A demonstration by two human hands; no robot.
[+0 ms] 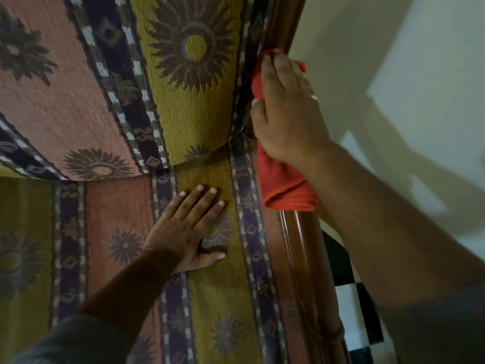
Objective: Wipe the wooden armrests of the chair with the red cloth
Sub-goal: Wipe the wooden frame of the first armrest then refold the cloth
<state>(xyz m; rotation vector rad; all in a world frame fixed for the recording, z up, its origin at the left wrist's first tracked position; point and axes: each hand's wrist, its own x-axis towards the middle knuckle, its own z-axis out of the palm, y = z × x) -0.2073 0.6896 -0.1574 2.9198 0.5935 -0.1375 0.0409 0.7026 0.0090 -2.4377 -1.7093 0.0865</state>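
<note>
Nearest the camera, a dark sleeve (76,340) sits at the bottom left, forearm running up to the left hand (187,229). Left hand lies flat and palm down on the seat cushion (217,298), fingers spread wide, holding nothing, on the yellow stripe near the seat's right edge. Seat fabric is striped yellow, pink and dark blue with sunburst motifs. Along the seat's right edge runs the wooden armrest (309,258), glossy brown, rounded, going from bottom right up toward the back. Black and white checkered floor (349,311) shows just beyond the armrest at lower right. Further up, the red cloth (283,185) is draped over the armrest, its loose rolled end hanging toward the camera, the other end bunched under the fingers near the rear corner where seat meets backrest. Right hand (286,111) is closed down on the red cloth, pressing it onto the rail, thumb on the inner side; something pale shows on one finger, too blurred to tell. Backrest cushion (170,82) with the same pattern fills the top left; its wooden frame (286,19) continues upward. Pale wall (406,61) at far right.
</note>
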